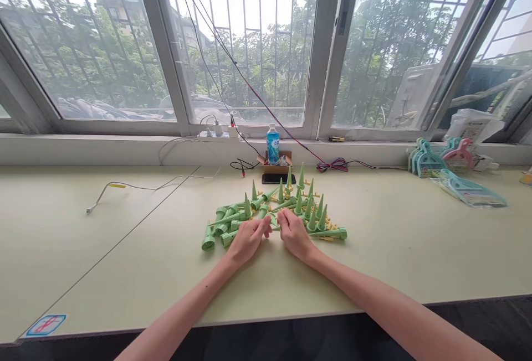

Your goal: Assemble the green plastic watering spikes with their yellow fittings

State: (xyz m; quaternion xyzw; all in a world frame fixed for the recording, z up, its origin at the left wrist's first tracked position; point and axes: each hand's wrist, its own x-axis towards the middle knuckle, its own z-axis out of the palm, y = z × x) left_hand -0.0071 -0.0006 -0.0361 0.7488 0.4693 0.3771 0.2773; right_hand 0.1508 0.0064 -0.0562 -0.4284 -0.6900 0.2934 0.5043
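Note:
My left hand (249, 239) is closed, its fingers curled in above the table at the front of a pile of green plastic watering spikes (230, 220). Facing it, a hand's width or less away, my right hand (294, 233) is closed in a pinch. A bit of pale green shows between the two hands, but the fingers hide what they hold. Several green cones (312, 220) stand point up beyond my right hand. Among them lie small yellow valve pieces (330, 225). One spike (332, 233) lies on its side right of my right wrist.
Behind the pile are a black phone (278, 179) and a small cardboard box (276, 169) with a blue bottle (273, 146). Coiled cable (332, 165) lies at the back. Teal and pink plastic hangers (428, 159) stand back right. A white cable (137, 186) crosses the left side.

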